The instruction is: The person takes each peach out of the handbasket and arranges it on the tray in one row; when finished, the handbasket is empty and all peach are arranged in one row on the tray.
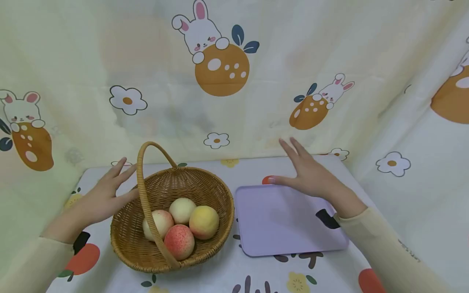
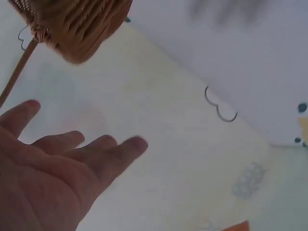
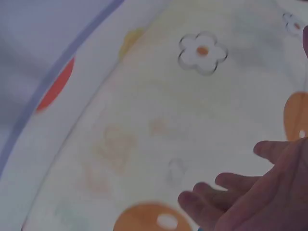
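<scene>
A brown wicker basket (image 1: 121,236) with a tall arched handle stands left of centre in the head view. Inside lie several peaches: a red one (image 1: 179,242), a yellow one (image 1: 204,222), a pale one (image 1: 182,211) and a pink-blushed one (image 1: 161,224) partly behind the handle. My left hand (image 1: 104,199) is held at the basket's left side, fingers spread, holding nothing; the left wrist view shows its palm near the basket's underside (image 2: 82,33). Over the far right part of a flat lilac tray (image 1: 286,228) is my right hand (image 1: 311,173), fingers extended and thumb apart, with nothing in it.
A white tablecloth (image 1: 205,276) with fruit and flower prints covers the table. Behind it hangs a pale curtain (image 1: 165,134) printed with rabbits and flowers, which also closes in both sides. Basket and tray stand side by side with a narrow gap between them.
</scene>
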`<state>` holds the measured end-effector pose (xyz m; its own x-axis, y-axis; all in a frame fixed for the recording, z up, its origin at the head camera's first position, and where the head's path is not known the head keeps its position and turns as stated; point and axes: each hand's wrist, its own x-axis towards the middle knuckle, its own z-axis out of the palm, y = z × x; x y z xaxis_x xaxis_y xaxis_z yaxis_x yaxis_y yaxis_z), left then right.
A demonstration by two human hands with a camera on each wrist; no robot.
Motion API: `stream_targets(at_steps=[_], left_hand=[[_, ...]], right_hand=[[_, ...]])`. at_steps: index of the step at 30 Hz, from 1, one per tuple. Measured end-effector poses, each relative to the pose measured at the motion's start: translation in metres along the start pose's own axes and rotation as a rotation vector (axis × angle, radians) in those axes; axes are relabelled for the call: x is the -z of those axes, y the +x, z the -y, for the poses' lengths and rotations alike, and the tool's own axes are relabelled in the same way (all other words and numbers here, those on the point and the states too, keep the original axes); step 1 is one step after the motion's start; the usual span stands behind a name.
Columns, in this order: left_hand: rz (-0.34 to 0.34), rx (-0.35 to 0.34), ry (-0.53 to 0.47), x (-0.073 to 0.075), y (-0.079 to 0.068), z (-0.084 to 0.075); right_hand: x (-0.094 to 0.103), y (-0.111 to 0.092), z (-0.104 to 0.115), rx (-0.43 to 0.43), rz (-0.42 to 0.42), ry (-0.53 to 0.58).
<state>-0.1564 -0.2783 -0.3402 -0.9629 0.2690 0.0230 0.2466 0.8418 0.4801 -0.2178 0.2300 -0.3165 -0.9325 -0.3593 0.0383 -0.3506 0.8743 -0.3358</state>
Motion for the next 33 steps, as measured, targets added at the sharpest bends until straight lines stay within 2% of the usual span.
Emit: stream_targets(at_steps=[8, 13, 16, 22, 25, 33], left_hand=[[0.046, -0.032, -0.093, -0.031, -0.018, 0.012], [0.076, -0.018, -0.118, -0.043, -0.019, 0.017], [0.082, 0.017, -0.117, -0.046, -0.016, 0.018], [0.107, 0.099, -0.101, -0.048, -0.013, 0.017], [0.105, 0.11, -0.097, -0.048, -0.014, 0.014], [0.089, 0.122, -0.084, -0.048, -0.016, 0.011]], right_hand=[[-0.034, 0.007, 0.053, 0.234, 0.023, 0.259], [-0.052, 0.011, 0.078, 0.33, 0.05, 0.315], [-0.061, 0.012, 0.09, 0.367, 0.092, 0.326], [-0.08, 0.019, 0.112, 0.439, 0.19, 0.292], [-0.089, 0.022, 0.122, 0.451, 0.233, 0.245], [-0.108, 0.026, 0.141, 0.51, 0.284, 0.058]])
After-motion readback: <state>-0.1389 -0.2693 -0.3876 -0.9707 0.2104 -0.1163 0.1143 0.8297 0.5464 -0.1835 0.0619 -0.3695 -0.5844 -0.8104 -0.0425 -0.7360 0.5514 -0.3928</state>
